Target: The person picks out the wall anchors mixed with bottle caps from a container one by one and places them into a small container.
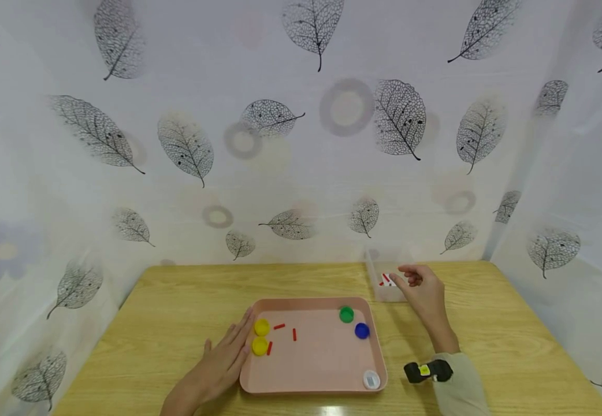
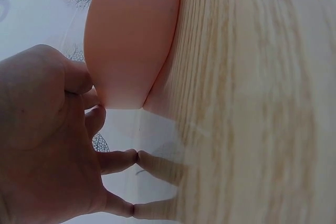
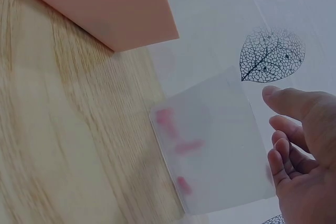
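My left hand lies along the left side of a pink tray, fingers straight at its rim. In the left wrist view its fingertips touch the tray's side and the wood. Over the right edge of a translucent box hovers my right hand, thumb apart from loosely bent fingers, nothing seen between them. Red sticks and white pieces lie inside that box, blurred through its wall in the right wrist view. Within the tray, three short red sticks lie near two round yellow caps.
A green cap and a blue cap sit at the tray's upper right. In its lower right corner is a round white piece. The wooden table meets a leaf-printed curtain behind and at both sides.
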A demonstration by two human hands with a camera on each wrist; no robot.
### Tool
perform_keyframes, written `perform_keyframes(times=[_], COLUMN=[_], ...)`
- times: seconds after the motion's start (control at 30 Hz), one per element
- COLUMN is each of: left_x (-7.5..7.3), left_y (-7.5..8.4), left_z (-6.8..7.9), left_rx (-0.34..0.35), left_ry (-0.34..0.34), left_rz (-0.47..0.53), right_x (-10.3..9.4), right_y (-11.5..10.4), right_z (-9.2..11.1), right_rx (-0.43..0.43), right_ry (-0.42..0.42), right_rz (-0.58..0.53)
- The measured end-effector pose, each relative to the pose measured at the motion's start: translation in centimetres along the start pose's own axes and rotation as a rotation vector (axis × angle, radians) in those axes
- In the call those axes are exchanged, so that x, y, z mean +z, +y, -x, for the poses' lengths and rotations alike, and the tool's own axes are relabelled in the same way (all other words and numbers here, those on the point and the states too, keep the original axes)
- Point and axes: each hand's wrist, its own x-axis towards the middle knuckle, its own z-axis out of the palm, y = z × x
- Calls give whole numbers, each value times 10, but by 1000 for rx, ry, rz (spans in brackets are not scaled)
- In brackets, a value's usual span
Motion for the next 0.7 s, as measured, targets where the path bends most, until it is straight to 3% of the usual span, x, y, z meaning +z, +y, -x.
perform_keyframes(times=[0.37, 0.7], left_x=[0, 0], left_y=[0, 0], left_z=[1, 0], left_rx=[2, 11], left_ry=[-9, -8], left_rz=[0, 8], right_x=[-5, -13], right_y=[-6, -43], right_z=[-1, 2], right_rx=[-53, -94], right_ry=[-32, -123], right_rz=[-5, -75])
